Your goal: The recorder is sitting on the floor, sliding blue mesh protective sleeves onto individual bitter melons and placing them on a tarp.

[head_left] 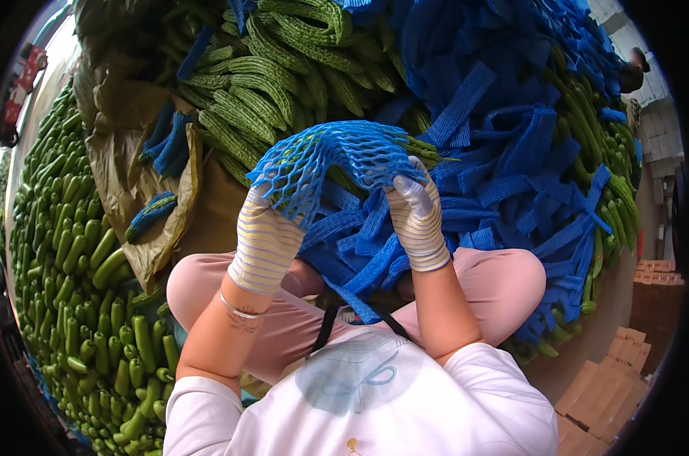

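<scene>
A blue foam net sleeve [329,148] is stretched in an arch between my two gloved hands. Green shows through its mesh, and the pointed tip of a bitter gourd [435,152] pokes out at its right end. My left hand [267,228], in a striped knit glove, is closed on the sleeve's left end, its fingertips partly hidden by the mesh. At the right end, my right hand [416,209] grips the sleeved gourd, thumb towards me. Beyond my hands lies a heap of bumpy green bitter gourds [245,99].
Loose blue net sleeves [504,167] pile up ahead and to my right, reaching my crossed legs. Brown paper [139,182] with several sleeved pieces lies at left, beside many smooth green zucchini-like vegetables [78,251]. More long gourds [618,190] and cardboard boxes [606,391] are at right.
</scene>
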`<state>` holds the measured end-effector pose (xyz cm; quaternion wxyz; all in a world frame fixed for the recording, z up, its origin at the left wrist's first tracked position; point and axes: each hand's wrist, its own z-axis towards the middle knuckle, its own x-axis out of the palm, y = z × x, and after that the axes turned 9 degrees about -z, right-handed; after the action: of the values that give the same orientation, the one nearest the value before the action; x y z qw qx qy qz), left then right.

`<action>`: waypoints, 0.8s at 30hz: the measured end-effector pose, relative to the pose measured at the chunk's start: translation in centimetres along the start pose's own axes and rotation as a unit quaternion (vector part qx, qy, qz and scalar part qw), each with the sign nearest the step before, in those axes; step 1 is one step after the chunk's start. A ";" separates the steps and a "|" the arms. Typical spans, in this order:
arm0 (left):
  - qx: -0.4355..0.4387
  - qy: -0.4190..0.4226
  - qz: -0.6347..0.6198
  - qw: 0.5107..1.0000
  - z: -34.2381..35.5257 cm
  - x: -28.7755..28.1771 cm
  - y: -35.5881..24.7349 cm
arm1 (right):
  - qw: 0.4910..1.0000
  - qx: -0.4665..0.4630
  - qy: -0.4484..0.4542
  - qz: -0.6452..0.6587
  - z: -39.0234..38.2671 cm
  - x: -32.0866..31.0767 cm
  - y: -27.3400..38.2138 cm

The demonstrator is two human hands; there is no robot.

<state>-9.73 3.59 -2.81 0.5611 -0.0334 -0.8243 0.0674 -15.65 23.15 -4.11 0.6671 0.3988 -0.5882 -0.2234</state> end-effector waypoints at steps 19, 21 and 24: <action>0.072 0.126 0.163 0.976 -0.5 2.0 -0.1 | 0.908 -0.115 -0.194 -0.352 1.6 -5.0 0.9; 0.092 0.128 0.239 0.958 -1.0 1.6 0.7 | 0.909 -0.073 -0.157 -0.380 2.6 -5.6 1.4; 0.100 0.166 0.445 0.874 -2.4 2.4 2.3 | 0.894 0.025 -0.087 -0.438 4.1 -6.3 2.0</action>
<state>-8.45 6.39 -0.09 0.6004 -0.3511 -0.6060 0.3860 -21.23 28.10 -6.38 0.4373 0.6116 -0.4149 -0.5124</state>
